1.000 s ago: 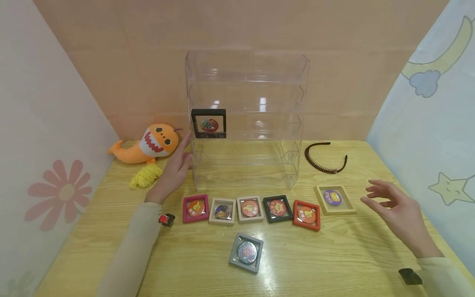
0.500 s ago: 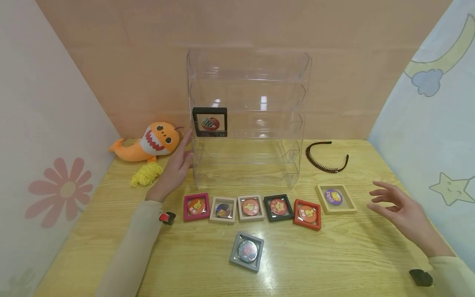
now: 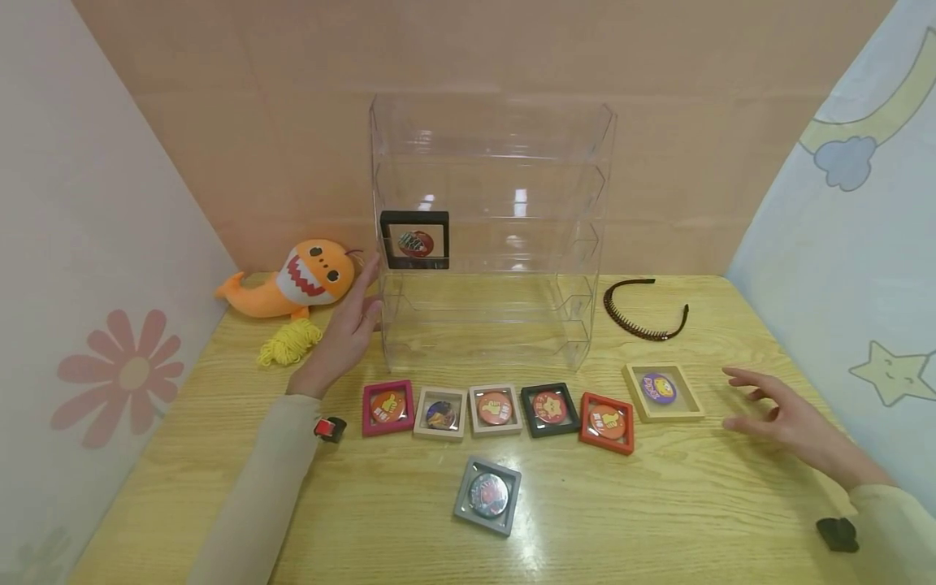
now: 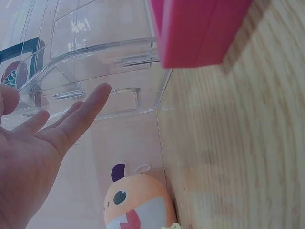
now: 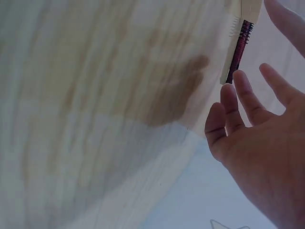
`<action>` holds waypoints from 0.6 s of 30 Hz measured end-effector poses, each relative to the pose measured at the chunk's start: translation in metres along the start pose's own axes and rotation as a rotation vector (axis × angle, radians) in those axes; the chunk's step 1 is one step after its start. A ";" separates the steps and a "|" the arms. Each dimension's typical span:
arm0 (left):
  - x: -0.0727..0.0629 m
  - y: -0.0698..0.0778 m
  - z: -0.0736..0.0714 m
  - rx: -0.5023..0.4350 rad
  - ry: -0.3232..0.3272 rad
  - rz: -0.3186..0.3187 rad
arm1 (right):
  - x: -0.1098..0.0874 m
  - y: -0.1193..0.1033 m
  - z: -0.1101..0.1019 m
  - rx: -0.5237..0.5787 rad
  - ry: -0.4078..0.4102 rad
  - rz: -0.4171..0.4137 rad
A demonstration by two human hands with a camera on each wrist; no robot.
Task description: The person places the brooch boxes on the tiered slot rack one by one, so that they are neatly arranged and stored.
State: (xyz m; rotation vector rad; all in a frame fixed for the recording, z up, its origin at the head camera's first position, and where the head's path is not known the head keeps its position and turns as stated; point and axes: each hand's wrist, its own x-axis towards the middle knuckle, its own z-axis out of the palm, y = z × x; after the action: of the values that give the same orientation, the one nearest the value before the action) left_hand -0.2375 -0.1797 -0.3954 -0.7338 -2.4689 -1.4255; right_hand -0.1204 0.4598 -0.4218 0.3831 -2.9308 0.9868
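Head view, clear plastic tiered rack (image 3: 490, 262), square-cornered black frame (image 3: 414, 240) inside

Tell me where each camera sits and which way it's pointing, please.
Head: worn on the head, facing forward and down at the rack and table; left hand, right hand and sleeves show.
Left wrist: worn there, looking past the left hand at the rack, pink frame and toy.
Right wrist: worn there, looking past the right hand across the table toward the headband.
Shared: head and left wrist both show the rack, pink frame and toy.
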 end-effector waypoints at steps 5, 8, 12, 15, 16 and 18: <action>-0.001 0.000 0.000 -0.030 -0.010 -0.033 | 0.008 0.001 0.003 -0.035 -0.051 0.002; -0.002 0.000 0.000 -0.043 -0.015 -0.040 | 0.013 0.001 0.006 -0.036 -0.068 -0.026; -0.001 -0.001 0.000 -0.045 -0.018 -0.028 | 0.020 0.001 0.011 -0.041 -0.085 -0.056; -0.001 -0.001 0.000 -0.040 -0.017 -0.021 | 0.024 0.000 0.014 -0.048 -0.104 -0.065; 0.000 -0.001 0.000 -0.034 -0.016 -0.018 | 0.026 0.000 0.015 -0.046 -0.108 -0.064; 0.000 -0.002 0.000 -0.015 -0.012 -0.013 | 0.029 0.000 0.017 -0.049 -0.110 -0.083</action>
State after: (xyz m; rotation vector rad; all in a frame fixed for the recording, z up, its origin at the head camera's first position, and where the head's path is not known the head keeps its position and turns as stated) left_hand -0.2383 -0.1804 -0.3965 -0.7337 -2.4788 -1.4504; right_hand -0.1473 0.4437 -0.4324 0.5697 -3.0009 0.9110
